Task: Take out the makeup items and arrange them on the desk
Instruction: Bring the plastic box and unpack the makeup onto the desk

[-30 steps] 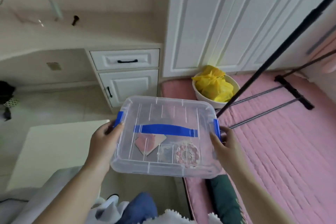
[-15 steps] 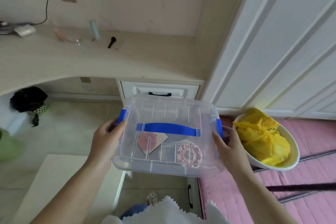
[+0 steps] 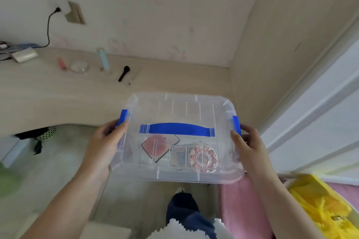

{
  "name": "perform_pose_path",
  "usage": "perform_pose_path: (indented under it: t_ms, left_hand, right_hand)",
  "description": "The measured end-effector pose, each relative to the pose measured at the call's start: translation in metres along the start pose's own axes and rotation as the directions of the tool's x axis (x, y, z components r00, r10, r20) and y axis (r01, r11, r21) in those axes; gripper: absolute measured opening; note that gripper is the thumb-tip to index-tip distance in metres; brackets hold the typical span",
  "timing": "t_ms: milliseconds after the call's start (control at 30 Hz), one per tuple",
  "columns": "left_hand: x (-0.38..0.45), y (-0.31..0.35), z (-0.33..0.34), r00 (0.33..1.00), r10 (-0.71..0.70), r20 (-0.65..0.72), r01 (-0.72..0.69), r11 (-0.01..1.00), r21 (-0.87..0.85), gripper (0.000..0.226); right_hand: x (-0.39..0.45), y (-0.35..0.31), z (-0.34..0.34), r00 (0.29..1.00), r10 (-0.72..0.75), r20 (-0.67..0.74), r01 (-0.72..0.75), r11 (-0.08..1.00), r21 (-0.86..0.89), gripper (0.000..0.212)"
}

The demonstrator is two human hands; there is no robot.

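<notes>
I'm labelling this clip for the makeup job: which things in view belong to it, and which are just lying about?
Belongs to the job:
clear box, gripped by left hand and right hand
pink compact and beaded round case inside
desk
black brush, blue tube

Lying about:
yellow bag
wall plug

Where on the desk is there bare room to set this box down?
Bare desk runs from the black brush right to the wall corner, directly beyond the clear box. The near left desktop is also bare. The back left is crowded: pink tube, round dish, blue tube.
</notes>
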State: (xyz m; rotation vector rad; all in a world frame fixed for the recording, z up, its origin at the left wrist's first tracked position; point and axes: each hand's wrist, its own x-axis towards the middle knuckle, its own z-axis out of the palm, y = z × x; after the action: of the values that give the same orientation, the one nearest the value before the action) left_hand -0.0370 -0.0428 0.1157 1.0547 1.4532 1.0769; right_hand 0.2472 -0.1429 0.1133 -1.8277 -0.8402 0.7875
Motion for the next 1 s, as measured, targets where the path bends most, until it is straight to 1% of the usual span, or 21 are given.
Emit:
perform_pose_path:
  t_ms: [200, 300, 400, 533, 633, 700, 733, 833, 867, 933, 1000]
  left_hand:
    - [0.085, 0.037, 0.055, 0.999, 0.041, 0.016, -0.042, 0.999, 0.024, 0.012]
    - [0.12, 0.043, 0.081, 1.0, 0.03, 0.003, -0.03, 0.999, 0.013, 0.011]
    - [0.141, 0.04, 0.095, 1.0, 0.016, 0.016, -0.016, 1.0, 0.009, 0.01]
    - [0.17, 0.038, 0.112, 1.0, 0.004, 0.002, -0.004, 0.999, 0.049, 0.009]
    - [0.192, 0.038, 0.12, 0.999, -0.002, 0.047, -0.003, 0.996, 0.093, 0.015]
    - [0.206, 0.041, 0.125, 0.998, -0.009, 0.069, 0.0, 0.992, 0.13, 0.021]
    - [0.212, 0.043, 0.126, 0.997, -0.005, 0.077, -0.006, 0.988, 0.153, 0.024]
    - [0.235, 0.048, 0.133, 0.993, 0.027, 0.116, -0.052, 0.974, 0.222, 0.051]
    - [0.241, 0.048, 0.134, 0.991, 0.038, 0.126, -0.068, 0.968, 0.24, 0.056]
    - [0.253, 0.047, 0.136, 0.99, 0.034, 0.134, -0.068, 0.964, 0.257, 0.056]
    - [0.263, 0.047, 0.138, 0.99, 0.016, 0.14, -0.051, 0.968, 0.246, 0.05]
  right_hand:
    - [0.116, -0.026, 0.008, 0.999, -0.033, 0.03, 0.034, 0.999, -0.02, 0.024]
    - [0.164, -0.035, 0.012, 0.999, 0.008, 0.038, -0.008, 1.0, -0.006, 0.024]
    - [0.193, -0.037, 0.014, 0.999, 0.028, 0.033, -0.027, 0.999, -0.017, 0.026]
    - [0.224, -0.041, 0.016, 0.998, 0.048, 0.046, -0.045, 0.997, -0.069, 0.023]
    - [0.238, -0.038, 0.02, 0.998, 0.053, 0.041, -0.049, 0.993, -0.111, 0.027]
    - [0.245, -0.038, 0.022, 0.998, 0.041, 0.039, -0.035, 0.989, -0.141, 0.027]
    - [0.248, -0.038, 0.023, 0.999, 0.037, 0.036, -0.031, 0.988, -0.15, 0.026]
    - [0.261, -0.042, 0.03, 0.999, 0.036, 0.014, -0.033, 0.988, -0.153, 0.024]
    - [0.265, -0.042, 0.032, 0.999, 0.036, 0.005, -0.034, 0.987, -0.155, 0.023]
    - [0.273, -0.043, 0.037, 0.999, 0.038, 0.0, -0.037, 0.985, -0.169, 0.02]
    - [0.279, -0.043, 0.04, 0.999, 0.036, 0.0, -0.036, 0.978, -0.206, 0.018]
